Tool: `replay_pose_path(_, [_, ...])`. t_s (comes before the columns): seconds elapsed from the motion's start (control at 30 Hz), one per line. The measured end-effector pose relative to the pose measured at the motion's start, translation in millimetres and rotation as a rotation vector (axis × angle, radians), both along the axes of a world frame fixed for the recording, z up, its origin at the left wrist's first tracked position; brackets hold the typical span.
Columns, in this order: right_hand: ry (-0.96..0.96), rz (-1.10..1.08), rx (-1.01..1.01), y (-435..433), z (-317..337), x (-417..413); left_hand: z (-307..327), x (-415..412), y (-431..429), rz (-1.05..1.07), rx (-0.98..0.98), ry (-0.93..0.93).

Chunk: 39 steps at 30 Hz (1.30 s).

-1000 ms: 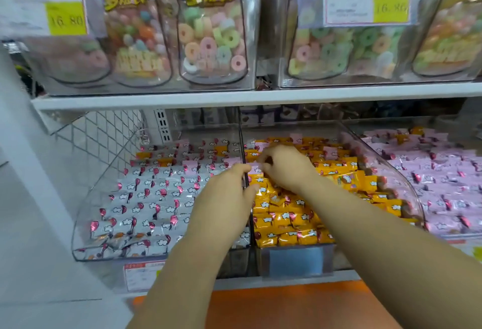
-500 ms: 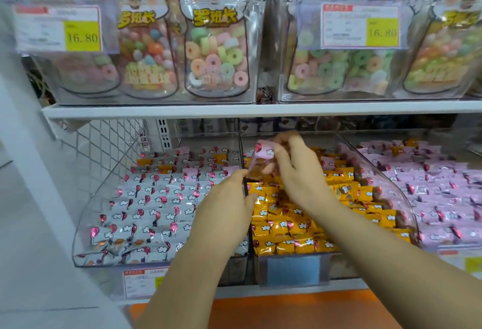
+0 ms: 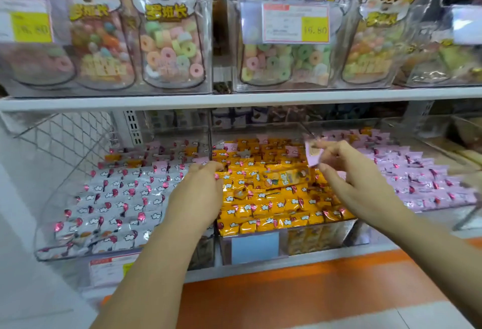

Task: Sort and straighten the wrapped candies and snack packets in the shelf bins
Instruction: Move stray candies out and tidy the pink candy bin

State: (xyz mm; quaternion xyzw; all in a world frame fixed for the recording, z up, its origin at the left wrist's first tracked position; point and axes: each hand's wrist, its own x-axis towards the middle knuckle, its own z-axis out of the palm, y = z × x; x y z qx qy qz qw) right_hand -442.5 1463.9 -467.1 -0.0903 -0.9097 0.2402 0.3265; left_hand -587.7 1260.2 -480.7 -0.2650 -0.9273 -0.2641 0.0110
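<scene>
Head, change: your right hand (image 3: 357, 180), fingers pinching the pink candy (image 3: 313, 154), has swung from over the orange bin (image 3: 326, 237) toward the pink bin (image 3: 365, 125); this stray is nearly home.
Head, left hand (image 3: 198, 193): fingers loosely curled, empty, resting on the bin divider (image 3: 210, 143).
Head, room: bin rims just below the candy; upper shelf (image 3: 234, 99) well above.

A left bin (image 3: 78, 251) and a right bin (image 3: 422, 146) are set either side of the middle bin (image 3: 318, 237); bagged sweets (image 3: 169, 41) are shelved above it.
</scene>
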Motion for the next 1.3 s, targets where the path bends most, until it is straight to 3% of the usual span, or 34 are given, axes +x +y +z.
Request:
replay_pose_path(0.2, [-0.288, -0.155, 0.194, 19, -8, 14, -2, 1, 4, 0.02, -0.005, 0.024])
replay_pose_path(0.4, [-0.205, -0.137, 0.319, -5, 9, -12, 3, 3, 0, -0.016, 0.0, 0.012])
replay_pose_path(0.63, [-0.484, -0.042, 0.453, -29, -4, -66, 7, -3, -13, -0.045, 0.128, -0.066])
replay_pose_path(0.83, [-0.432, 0.059, 0.494, -37, -1, -79, 2, -9, -16, -0.058, 0.163, -0.101])
replay_pose_path(0.93, [-0.276, 0.104, 0.367, -46, 7, -86, 3, -9, -16, -0.057, 0.176, -0.109])
replay_pose_path(1.07, [-0.005, 0.12, -0.006, -62, 14, -104, 4, -9, -16, -0.039, 0.167, -0.111])
replay_pose_path(1.3, [-0.033, 0.073, -0.255, -64, -11, -132, 3, -9, -15, -0.038, 0.132, -0.081])
